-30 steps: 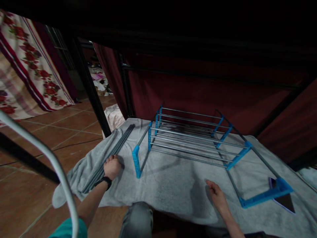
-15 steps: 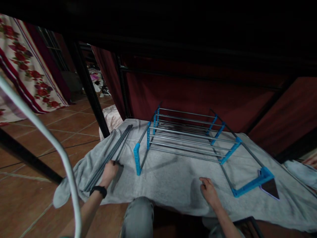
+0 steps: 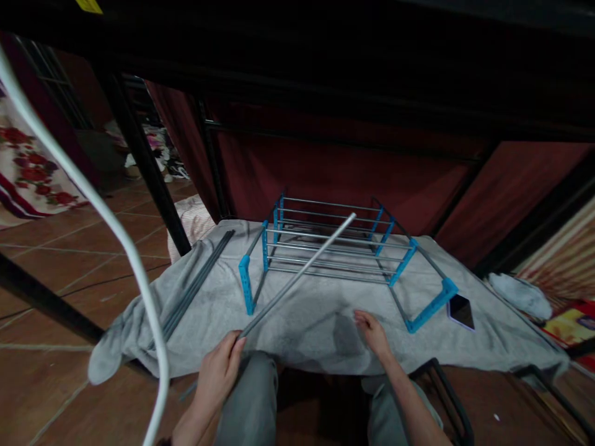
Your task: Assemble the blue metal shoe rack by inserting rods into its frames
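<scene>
My left hand grips a long grey metal rod near its lower end. The rod slants up to the right, and its far end crosses in front of a partly built rack of metal bars with blue plastic connectors. The rack lies on a grey blanket. Left of it, several more grey rods lie side by side on the blanket. My right hand is held over the blanket's front part, in front of the rack, empty with its fingers loosely stretched.
A phone lies beside the rack's right blue corner. A white curved tube crosses the left foreground. Dark frame posts and a low dark overhead surface surround the blanket. A black bar frame stands near my right knee.
My left hand has lifted one rod off the pile and brought it toward me and to the right. My right hand stays over the blanket. The view has shifted to the right.
</scene>
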